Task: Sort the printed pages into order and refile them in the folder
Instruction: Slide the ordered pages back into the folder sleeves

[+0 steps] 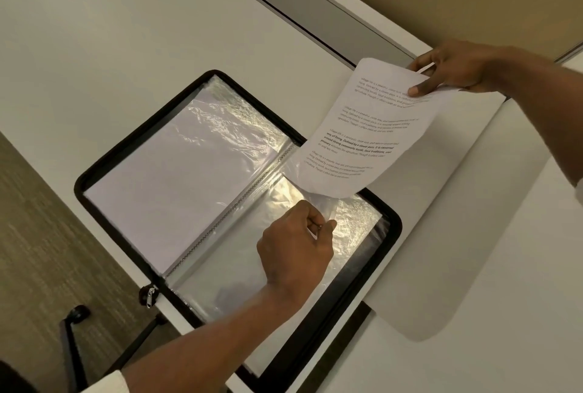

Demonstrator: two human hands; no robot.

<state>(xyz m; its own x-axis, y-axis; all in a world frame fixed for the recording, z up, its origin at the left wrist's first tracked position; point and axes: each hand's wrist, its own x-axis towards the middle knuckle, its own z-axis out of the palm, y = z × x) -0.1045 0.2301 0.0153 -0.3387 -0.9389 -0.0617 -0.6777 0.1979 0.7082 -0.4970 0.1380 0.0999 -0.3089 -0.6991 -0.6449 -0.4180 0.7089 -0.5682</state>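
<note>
Left hand (pixel 295 241): nearest the lens, at 6 o'clock. Thumb and forefinger pinch the free edge of a clear sleeve (pixel 356 228), and the other fingers are curled in. The forearm crosses the lower half of the folder (pixel 395 225).
Table (pixel 126 29): broad, smooth and off-white, hard and flat, with a grey metal flap (pixel 321 17) let into it at 12 o'clock.
Folder: lies open at centre, with a black fabric zip border, rounded corners and a spine running from 7 to 1 o'clock. By the look of it, it is heavy enough to stay put.
Filled sleeves (pixel 164 190): at 9 o'clock, white sheets under crinkled, glossy film.
Printed page (pixel 362 140): held in the air at 2 o'clock, its lower end over the folder's far right corner, just above the pinched sleeve. It is one thin sheet, light and limp — it bows under its own weight. It would probably buckle if pushed from the far end, so better to hold it nearer the leading edge and guide the corners in.
Clear sleeve: at 4 o'clock, thin glare-streaked film that appears empty. It is likely slippery and clingy — the mouth must be held apart.
Right hand (pixel 454 72): at 2 o'clock, thumb (pixel 421 89) on top and fingers beneath, pinching the page's far corner.
Zip pull (pixel 150 296): small and metal, at 7 o'clock, hanging past the table's edge.
</note>
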